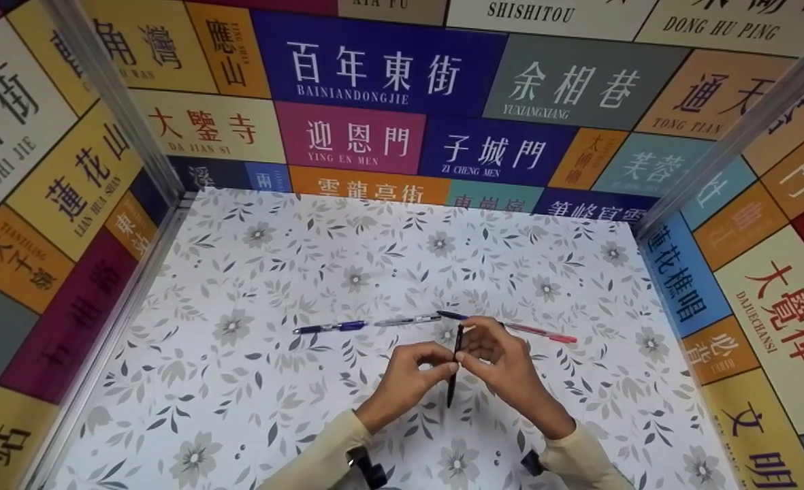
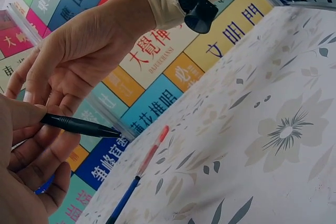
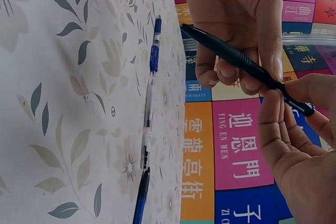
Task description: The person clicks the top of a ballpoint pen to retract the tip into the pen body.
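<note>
A black pen (image 1: 451, 391) stands roughly lengthwise to me between the two hands in the head view, its lower end pointing toward me. My left hand (image 1: 405, 374) pinches its middle with thumb and forefinger. From the other side my right hand (image 1: 507, 357) pinches it too, the forefinger reaching the pen's far end. In the right wrist view the black pen (image 3: 231, 53) shows a tapered end past the left hand (image 3: 236, 9); fingers of the right hand (image 3: 294, 140) cover part of the other end. The left wrist view shows the pen's tip (image 2: 113, 132) off the table.
Beyond the hands several pens lie end to end in a row: a blue-gripped pen (image 1: 330, 327), a clear pen (image 1: 405, 320), a dark blue pen (image 1: 451, 315) partly behind the right hand, and a red pen (image 1: 541, 332). Sign-covered panels (image 1: 381, 68) enclose the floral table (image 1: 272, 408).
</note>
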{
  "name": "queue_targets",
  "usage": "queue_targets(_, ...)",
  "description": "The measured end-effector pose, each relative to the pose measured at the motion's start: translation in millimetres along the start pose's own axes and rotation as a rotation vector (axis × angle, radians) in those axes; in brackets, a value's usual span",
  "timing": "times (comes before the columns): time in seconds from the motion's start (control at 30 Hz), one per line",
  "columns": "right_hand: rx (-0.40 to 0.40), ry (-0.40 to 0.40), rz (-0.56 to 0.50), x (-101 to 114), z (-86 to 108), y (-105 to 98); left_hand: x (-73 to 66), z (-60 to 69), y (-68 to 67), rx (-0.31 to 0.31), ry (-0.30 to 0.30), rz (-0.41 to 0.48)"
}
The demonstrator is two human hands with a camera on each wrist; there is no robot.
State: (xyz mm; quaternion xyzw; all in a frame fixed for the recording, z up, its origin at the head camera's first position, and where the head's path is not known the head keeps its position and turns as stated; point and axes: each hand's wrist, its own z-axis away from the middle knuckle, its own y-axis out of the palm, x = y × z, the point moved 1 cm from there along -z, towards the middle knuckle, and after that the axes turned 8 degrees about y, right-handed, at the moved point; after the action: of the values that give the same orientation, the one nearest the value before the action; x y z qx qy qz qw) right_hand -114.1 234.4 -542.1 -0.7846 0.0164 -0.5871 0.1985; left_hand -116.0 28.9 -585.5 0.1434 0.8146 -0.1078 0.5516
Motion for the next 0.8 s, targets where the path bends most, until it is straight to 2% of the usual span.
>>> queue_targets(0.2,0.018,0.003,-0.011,-0.9,-3.4,-0.3,-0.3,-1.6,-2.0,0.002,-0.025,0.011)
queue_targets(0.63,0.037,0.047,-0.047,-2.1,-6.7,-0.9,2.1,-2.0,-2.6,-0.009,-0.034,0.015)
queue_targets(0.8,0.048,0.039,-0.062,-3.9,-6.9,-0.7,1.6,-1.0,-2.6,-0.01,-0.05,0.012)
